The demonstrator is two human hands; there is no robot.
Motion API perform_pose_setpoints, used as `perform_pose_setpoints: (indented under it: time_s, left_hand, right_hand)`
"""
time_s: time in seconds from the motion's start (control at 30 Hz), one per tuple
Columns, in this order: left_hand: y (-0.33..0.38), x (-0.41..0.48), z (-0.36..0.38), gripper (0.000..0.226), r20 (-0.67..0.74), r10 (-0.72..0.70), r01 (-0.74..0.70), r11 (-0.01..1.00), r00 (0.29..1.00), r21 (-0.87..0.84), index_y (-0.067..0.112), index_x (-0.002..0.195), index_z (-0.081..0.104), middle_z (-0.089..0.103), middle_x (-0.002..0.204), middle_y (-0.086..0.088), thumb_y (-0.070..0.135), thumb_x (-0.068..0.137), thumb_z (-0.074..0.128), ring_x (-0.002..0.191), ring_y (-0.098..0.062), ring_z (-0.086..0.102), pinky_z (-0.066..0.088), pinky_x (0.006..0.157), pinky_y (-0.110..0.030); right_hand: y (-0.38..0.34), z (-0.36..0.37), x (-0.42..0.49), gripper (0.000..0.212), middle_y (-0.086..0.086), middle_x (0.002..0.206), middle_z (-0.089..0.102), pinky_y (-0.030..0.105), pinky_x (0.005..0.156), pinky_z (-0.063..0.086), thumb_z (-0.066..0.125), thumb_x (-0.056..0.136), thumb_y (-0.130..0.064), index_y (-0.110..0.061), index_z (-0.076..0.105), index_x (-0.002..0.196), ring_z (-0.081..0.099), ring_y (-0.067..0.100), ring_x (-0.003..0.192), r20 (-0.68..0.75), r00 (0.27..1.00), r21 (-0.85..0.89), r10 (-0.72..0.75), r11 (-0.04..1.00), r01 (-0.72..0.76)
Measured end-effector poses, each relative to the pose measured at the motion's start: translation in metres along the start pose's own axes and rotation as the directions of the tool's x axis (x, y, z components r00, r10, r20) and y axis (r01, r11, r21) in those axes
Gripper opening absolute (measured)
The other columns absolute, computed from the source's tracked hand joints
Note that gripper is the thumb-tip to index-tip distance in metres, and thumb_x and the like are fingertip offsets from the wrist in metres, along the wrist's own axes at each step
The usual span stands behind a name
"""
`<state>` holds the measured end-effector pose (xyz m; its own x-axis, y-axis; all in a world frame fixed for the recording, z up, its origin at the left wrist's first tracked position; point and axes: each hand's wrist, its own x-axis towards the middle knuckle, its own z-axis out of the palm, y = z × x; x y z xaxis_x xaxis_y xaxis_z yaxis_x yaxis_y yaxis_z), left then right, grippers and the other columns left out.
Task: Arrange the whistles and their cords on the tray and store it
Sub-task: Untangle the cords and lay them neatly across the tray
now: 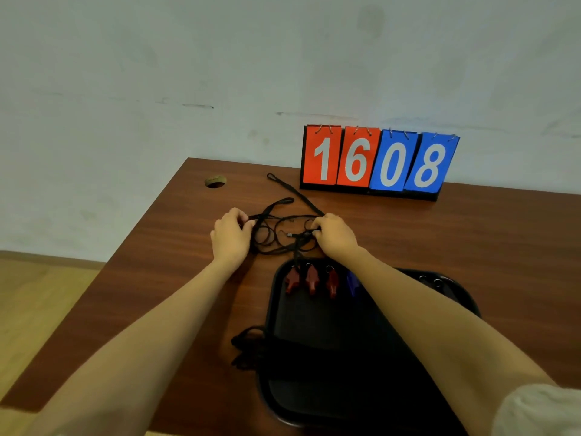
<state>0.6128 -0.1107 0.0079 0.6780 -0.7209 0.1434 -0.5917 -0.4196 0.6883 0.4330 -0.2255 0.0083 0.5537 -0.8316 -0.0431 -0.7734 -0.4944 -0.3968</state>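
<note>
A black tray [314, 391] lies on the brown table, near me. Three red whistles [311, 280] stand in a row at its far end, with a blue whistle [352, 283] partly hidden behind my right forearm. Beyond the tray a tangle of black cords [276, 237] spreads on the table. My left hand [231, 236] pinches the cords at their left side. My right hand [334, 236] grips the cords at their right side. One cord runs from the tangle down to a red whistle. Another bunch of black cords [248, 347] lies over the tray's left rim.
A flip scoreboard [377, 162] reading 1608 stands at the table's far edge against the wall. A round cable hole [215, 181] sits in the far left of the table [503, 247]. The table's left edge drops to a wooden floor [34, 297].
</note>
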Motion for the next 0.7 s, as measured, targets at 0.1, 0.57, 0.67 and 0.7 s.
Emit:
perform_pose_setpoints:
  time_s: [0.1, 0.57, 0.67, 0.7]
  left_hand:
    - [0.003, -0.003, -0.008, 0.018, 0.128, 0.007, -0.024, 0.991, 0.992, 0.134, 0.019, 0.109, 0.057, 0.055, 0.120, -0.006, 0.022, 0.092, 0.056, 0.113, -0.030, 0.052, 0.044, 0.096, -0.046]
    - [0.137, -0.041, -0.043, 0.021, 0.250, 0.271, -0.141, 0.888, 0.929, -0.437, 0.009, 0.105, 0.065, 0.062, 0.077, 0.003, 0.024, 0.092, 0.059, 0.071, -0.011, 0.053, 0.039, 0.063, -0.019]
    - [0.152, -0.042, -0.061, 0.016, 0.135, 0.316, -0.266, 0.917, 0.939, -0.296, 0.011, 0.098, 0.066, 0.057, 0.072, 0.001, 0.022, 0.094, 0.055, 0.061, -0.010, 0.047, 0.038, 0.058, -0.022]
    - [0.157, -0.042, -0.068, 0.017, 0.116, 0.342, -0.312, 0.925, 0.932, -0.218, 0.010, 0.097, 0.066, 0.059, 0.074, -0.001, 0.021, 0.095, 0.054, 0.064, -0.013, 0.050, 0.040, 0.061, -0.025]
  right_hand:
    - [-0.002, -0.015, -0.009, 0.021, 0.004, 0.123, 0.045, 0.030, 0.090, 0.045, 0.049, 0.097, -0.017, -0.013, 0.064, 0.111, 0.041, 0.019, 0.118, -0.198, 0.980, 0.189, 0.028, 0.982, 0.010]
    - [-0.040, -0.141, -0.059, 0.019, 0.002, 0.107, 0.060, 0.022, 0.078, 0.043, 0.052, 0.097, -0.020, -0.011, 0.061, 0.111, 0.052, 0.010, 0.088, -0.344, 0.911, 0.163, -0.226, 0.941, 0.295]
    - [-0.037, -0.164, -0.071, 0.017, 0.005, 0.101, 0.061, 0.025, 0.079, 0.045, 0.055, 0.095, -0.021, -0.009, 0.065, 0.101, 0.051, 0.012, 0.085, -0.397, 0.887, 0.115, -0.237, 0.946, 0.304]
    - [-0.036, -0.172, -0.075, 0.018, 0.006, 0.100, 0.062, 0.028, 0.080, 0.046, 0.055, 0.095, -0.022, -0.008, 0.066, 0.099, 0.051, 0.012, 0.085, -0.422, 0.877, 0.102, -0.230, 0.949, 0.298]
